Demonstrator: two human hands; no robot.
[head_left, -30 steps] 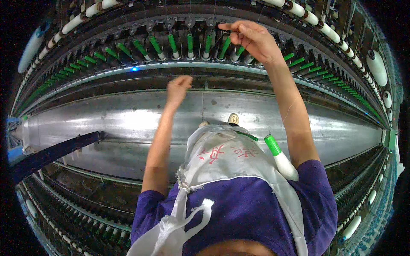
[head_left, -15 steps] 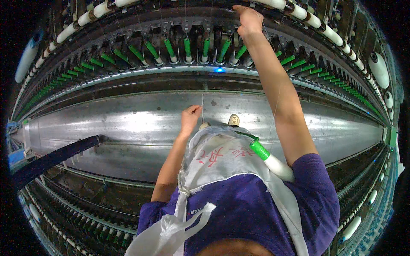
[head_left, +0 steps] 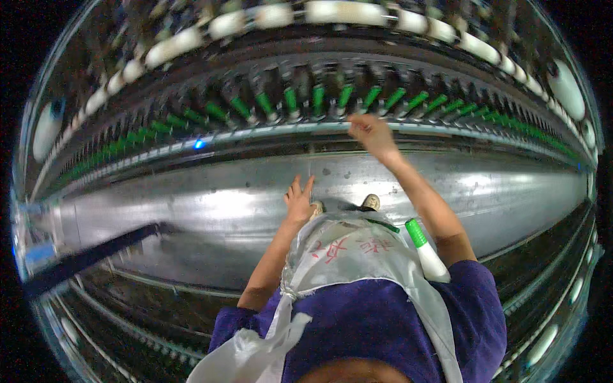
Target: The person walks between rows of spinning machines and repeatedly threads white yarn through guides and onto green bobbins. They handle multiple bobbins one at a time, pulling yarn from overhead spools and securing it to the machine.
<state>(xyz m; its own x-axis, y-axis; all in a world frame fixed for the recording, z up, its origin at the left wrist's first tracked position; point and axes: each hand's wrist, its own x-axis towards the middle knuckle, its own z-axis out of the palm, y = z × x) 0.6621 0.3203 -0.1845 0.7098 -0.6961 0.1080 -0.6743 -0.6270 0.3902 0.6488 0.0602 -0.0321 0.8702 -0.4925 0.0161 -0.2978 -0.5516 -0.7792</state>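
Note:
My left hand [head_left: 299,202] is above the metal floor, in front of my shoes, with its fingers apart and nothing seen in them. My right hand [head_left: 375,136], a little smeared, hovers near the front rail [head_left: 255,133] of the spinning machine. Its fingers are curled together; whatever they may hold is too small to make out. Beyond it runs a row of green bobbin tubes [head_left: 318,99] on spindles. A bobbin of white yarn [head_left: 434,264] with a green end lies against my white apron [head_left: 348,258], beside my right arm.
White rollers [head_left: 348,11] line the top of the machine. A blue light [head_left: 199,144] glows on the rail. From the left a dark tube [head_left: 96,256] reaches over the metal floor [head_left: 217,198]. Another machine row [head_left: 137,322] stands behind me, lower left.
My right hand has drawn back from the machine's upper part to the front rail. My left hand's fingers have spread. The whole view has shifted, with more rollers showing.

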